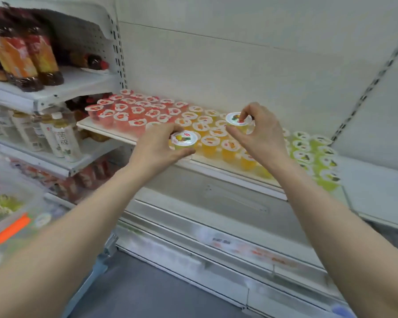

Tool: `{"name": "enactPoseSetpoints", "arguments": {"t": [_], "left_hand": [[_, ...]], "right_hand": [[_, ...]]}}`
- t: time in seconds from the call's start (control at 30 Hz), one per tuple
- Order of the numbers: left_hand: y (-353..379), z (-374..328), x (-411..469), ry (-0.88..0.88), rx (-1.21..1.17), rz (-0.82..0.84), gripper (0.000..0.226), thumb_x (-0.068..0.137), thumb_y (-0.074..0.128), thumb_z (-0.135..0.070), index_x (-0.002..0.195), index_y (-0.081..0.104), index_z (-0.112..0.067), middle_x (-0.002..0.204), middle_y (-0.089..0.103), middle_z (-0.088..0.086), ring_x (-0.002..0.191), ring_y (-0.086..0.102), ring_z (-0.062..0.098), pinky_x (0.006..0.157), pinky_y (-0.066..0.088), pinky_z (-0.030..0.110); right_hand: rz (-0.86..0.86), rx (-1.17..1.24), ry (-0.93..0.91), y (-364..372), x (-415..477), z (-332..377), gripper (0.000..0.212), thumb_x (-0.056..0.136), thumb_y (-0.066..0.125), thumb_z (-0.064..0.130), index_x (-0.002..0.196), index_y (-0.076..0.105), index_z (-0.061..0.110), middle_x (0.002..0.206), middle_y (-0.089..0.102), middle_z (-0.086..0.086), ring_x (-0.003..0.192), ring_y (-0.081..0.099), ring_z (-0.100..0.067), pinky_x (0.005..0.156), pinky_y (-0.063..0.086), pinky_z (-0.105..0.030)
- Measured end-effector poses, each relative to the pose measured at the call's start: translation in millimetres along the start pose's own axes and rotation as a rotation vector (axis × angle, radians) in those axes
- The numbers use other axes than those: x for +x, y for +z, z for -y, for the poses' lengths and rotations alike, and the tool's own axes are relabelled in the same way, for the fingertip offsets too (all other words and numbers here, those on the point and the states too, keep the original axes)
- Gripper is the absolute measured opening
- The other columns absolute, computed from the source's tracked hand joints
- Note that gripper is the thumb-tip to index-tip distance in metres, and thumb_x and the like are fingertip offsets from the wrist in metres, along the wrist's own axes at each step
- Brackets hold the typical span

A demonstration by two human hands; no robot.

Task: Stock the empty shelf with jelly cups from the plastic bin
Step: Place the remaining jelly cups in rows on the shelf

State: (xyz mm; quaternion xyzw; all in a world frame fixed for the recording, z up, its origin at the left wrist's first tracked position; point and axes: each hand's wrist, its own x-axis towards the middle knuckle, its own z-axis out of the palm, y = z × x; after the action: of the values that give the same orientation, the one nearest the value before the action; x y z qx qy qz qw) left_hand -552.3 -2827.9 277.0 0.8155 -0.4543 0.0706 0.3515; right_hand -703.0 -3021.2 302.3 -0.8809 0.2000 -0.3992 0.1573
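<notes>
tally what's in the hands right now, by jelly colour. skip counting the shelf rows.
Yellow jelly cups: 2 (left-hand cup gripped by left hand; right-hand cup pinched by right hand)
Red jelly cups: 0 in hand
Orange jelly cups: 0 in hand
Green jelly cups: 0 in hand
Total in hand: 2

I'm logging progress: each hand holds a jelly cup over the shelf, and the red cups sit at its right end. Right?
No. The head view shows the red cups at the shelf's left end; green cups fill the right end. The left hand and right hand do each hold a cup.
</notes>
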Motion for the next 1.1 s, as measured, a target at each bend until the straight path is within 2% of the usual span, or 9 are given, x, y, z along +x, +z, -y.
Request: {"name": "enactPoseSetpoints", "arguments": {"t": [0.23,0.4,0.57,0.73,0.87,1.1], "left_hand": [[75.8,-97.6,39.9,0.1,-0.084,0.0,0.058,0.074,0.076,-0.05,0.122,0.063,-0.02,0.117,0.065,-0.005,0.107,0.058,0.016,0.09,0.044,0.03],[125.2,-160.4,56.4,0.127,-0.108,0.027,0.06,0.075,0.075,-0.052,0.125,0.061,-0.022,0.118,0.064,-0.003,0.106,0.059,0.016,0.091,0.044,0.033],[171.4,-205.1,72.0,0.125,-0.095,0.08,0.061,0.075,0.073,-0.054,0.127,0.06,-0.023,0.12,0.062,-0.004,0.108,0.058,0.015,0.092,0.043,0.031],[205.0,-232.4,86.9,0.12,-0.089,0.091,0.061,0.076,0.072,-0.056,0.126,0.059,-0.023,0.12,0.062,-0.004,0.108,0.057,0.014,0.088,0.044,0.029],[220.8,-245.9,97.5,0.118,-0.091,0.101,0.059,0.077,0.072,-0.053,0.127,0.058,-0.022,0.12,0.062,-0.004,0.108,0.056,0.014,0.088,0.044,0.028],[238.5,-261.1,114.2,0.103,-0.088,0.134,0.06,0.078,0.071,-0.053,0.129,0.057,-0.024,0.121,0.059,-0.006,0.108,0.056,0.012,0.09,0.044,0.029]], "right_hand": [[-0.057,-0.106,0.101,-85.5,-17.3,-98.6,0.032,0.076,0.074,0.043,0.092,0.054,0.022,0.096,0.059,0.006,0.098,0.048,-0.02,0.082,0.039,-0.034],[-0.068,-0.114,0.179,-137.2,-24.3,-165.1,0.031,0.077,0.074,0.04,0.09,0.051,0.024,0.093,0.058,0.007,0.088,0.05,-0.016,0.074,0.033,-0.028],[-0.069,-0.12,0.292,-172.2,-31.9,-234.6,0.03,0.078,0.073,0.038,0.093,0.052,0.023,0.097,0.06,0.006,0.084,0.054,-0.016,0.075,0.041,-0.03],[0.062,-0.221,0.392,-177.8,-38.3,-303.0,0.026,0.08,0.07,0.03,0.099,0.054,0.02,0.103,0.06,0.0,0.094,0.057,-0.023,0.075,0.033,-0.028],[0.17,-0.228,0.457,-166.4,-40.1,-337.7,0.027,0.081,0.07,0.03,0.102,0.057,0.02,0.106,0.061,-0.003,0.095,0.057,-0.024,0.074,0.033,-0.028],[0.176,-0.18,0.45,-150.9,-25.7,-373.4,0.027,0.082,0.073,0.031,0.1,0.057,0.02,0.106,0.061,-0.005,0.096,0.058,-0.026,0.076,0.039,-0.031]]}}
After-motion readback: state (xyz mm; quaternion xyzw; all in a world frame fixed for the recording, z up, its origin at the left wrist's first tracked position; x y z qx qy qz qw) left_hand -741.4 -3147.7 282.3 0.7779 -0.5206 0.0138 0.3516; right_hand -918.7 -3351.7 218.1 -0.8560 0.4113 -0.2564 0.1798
